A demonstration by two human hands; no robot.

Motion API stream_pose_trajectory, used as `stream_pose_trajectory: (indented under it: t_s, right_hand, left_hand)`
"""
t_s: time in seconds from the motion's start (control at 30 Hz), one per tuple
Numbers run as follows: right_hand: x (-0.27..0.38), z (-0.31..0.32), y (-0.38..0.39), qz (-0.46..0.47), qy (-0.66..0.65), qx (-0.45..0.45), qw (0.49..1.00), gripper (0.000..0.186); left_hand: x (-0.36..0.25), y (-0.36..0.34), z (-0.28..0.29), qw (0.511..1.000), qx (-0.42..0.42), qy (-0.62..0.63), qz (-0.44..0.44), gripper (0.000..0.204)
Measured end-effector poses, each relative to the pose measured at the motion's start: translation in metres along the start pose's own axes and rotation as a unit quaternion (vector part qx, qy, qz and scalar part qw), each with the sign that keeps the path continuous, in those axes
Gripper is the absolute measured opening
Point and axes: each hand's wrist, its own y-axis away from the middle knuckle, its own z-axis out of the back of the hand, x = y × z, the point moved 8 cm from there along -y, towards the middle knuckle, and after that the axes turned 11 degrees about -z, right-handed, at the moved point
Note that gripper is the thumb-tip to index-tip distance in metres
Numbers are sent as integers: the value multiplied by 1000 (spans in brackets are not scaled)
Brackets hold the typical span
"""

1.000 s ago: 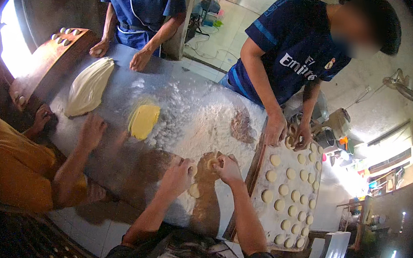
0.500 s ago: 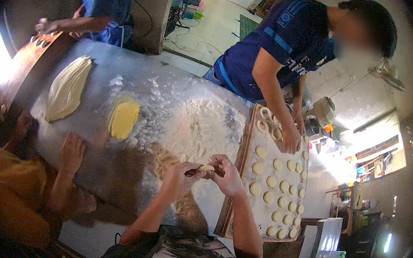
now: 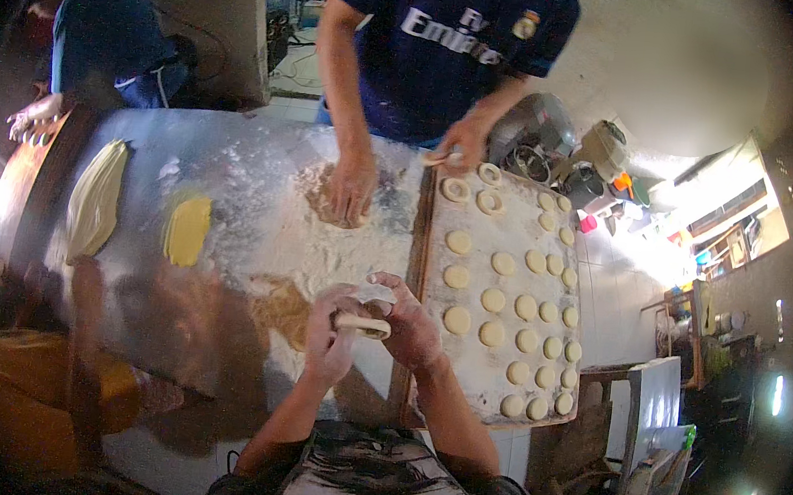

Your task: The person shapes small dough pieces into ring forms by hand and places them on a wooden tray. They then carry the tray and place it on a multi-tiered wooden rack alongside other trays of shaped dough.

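Observation:
Over the floury table, near its front edge, my two hands are close together. My left hand (image 3: 329, 336) is closed around a pale dough ring (image 3: 365, 327), which hangs tilted between the hands. Beside it, my right hand (image 3: 411, 328) has its fingers curled around a whitish, thin thing (image 3: 371, 294), blurred and partly hidden, whose kind I cannot make out. Right of my hands lies a floured tray (image 3: 437, 375) with several round dough pieces (image 3: 490, 334) in rows and a few dough rings (image 3: 491, 202) at its far end.
A co-worker across the table has one hand (image 3: 352, 191) in the flour pile (image 3: 321, 240) and another holding a dough ring. A long pale dough mass (image 3: 98, 195) and a yellow spread patch (image 3: 188, 229) lie left. Someone in orange (image 3: 20, 393) stands nearby. Right is a chair (image 3: 644, 405).
The dough between my hands now shows as an open ring, and a whitish thing appears above it. The co-worker's one hand has gone from the tray into the flour. The view has shifted.

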Motion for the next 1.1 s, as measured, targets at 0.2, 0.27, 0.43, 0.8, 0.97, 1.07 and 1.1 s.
stream_pose_trajectory:
  t_s: [0.2,0.27,0.43,0.8,0.97,1.07,1.1]
  right_hand:
    - [40,11,65,198,479,-180,836,67]
    - [22,37,69,61,181,-125,974,66]
    - [21,64,89,43,44,-46,997,64]
    - [36,90,128,76,183,-102,975,43]
    - [27,109,129,91,136,-139,977,51]
    - [18,123,130,51,-3,-172,984,54]
    - [25,126,134,94,-81,-157,980,53]
  left_hand:
    - [39,45,-30,971,-132,151,131,36]
    - [39,47,-49,993,-51,-74,70,30]
    - [28,57,-99,975,76,-210,16,28]
    - [15,56,-160,968,121,-201,88,17]
    - [-4,51,-173,956,124,-266,-9,22]
    - [-2,49,-177,944,130,-304,1,23]
    - [-3,49,-179,945,134,-298,-3,23]
